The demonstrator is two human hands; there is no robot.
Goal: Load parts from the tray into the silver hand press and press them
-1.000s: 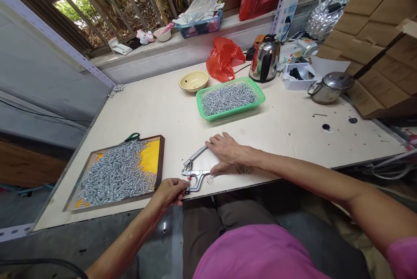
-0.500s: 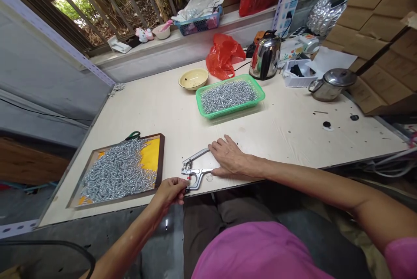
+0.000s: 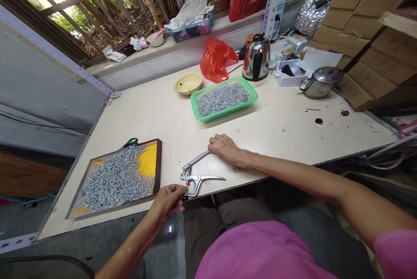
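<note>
A silver pair of hand pliers [image 3: 196, 178] with a coil spring and a red part at its jaw lies at the table's front edge, handles spread apart. My left hand [image 3: 171, 195] pinches with thumb and finger at the jaw end; whatever is between the fingertips is too small to make out. My right hand [image 3: 224, 149] is curled over the tip of the upper handle, thumb hidden, while the lower handle lies free. Left of the pliers, a shallow tray [image 3: 159, 164] with a yellow lining holds a heap of small silver metal pieces [image 3: 117, 179].
Beyond my hands stands a green plastic basket [image 3: 208, 117] full of similar small metal pieces. Behind it are a cream bowl [image 3: 188, 84], a red plastic bag [image 3: 216, 60] and a kettle [image 3: 256, 58]. A lidded metal pot [image 3: 321, 83] sits at the right. Green-handled scissors [image 3: 130, 142] lie behind the tray.
My right hand has drawn off the lower handle, its fingers now curled in at the upper handle's tip. The left hand stays at the jaw. The whole view has shifted slightly.
</note>
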